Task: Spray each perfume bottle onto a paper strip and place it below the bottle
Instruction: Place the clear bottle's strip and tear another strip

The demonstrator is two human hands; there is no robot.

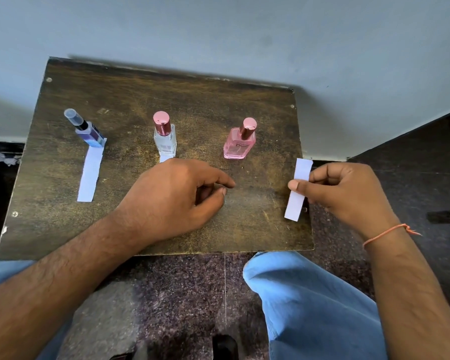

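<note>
Three perfume bottles stand in a row on a worn wooden board (130, 105): a blue bottle (90, 135) with a clear cap on the left, a clear bottle (165, 139) with a pink cap in the middle, a pink bottle (239, 144) on the right. A white paper strip (89, 175) lies just below the blue bottle. Another strip (165, 159) shows only its top end below the clear bottle; my left hand (177, 198) covers the remainder, fingers loosely curled, holding nothing visible. My right hand (346, 190) pinches a third strip (298, 189) at the board's right edge.
The board rests over a dark speckled floor (182, 294), against a pale wall (218, 35). My knees in blue trousers (312, 302) sit below the board's front edge. A small dark object (446, 216) lies on the floor at far right.
</note>
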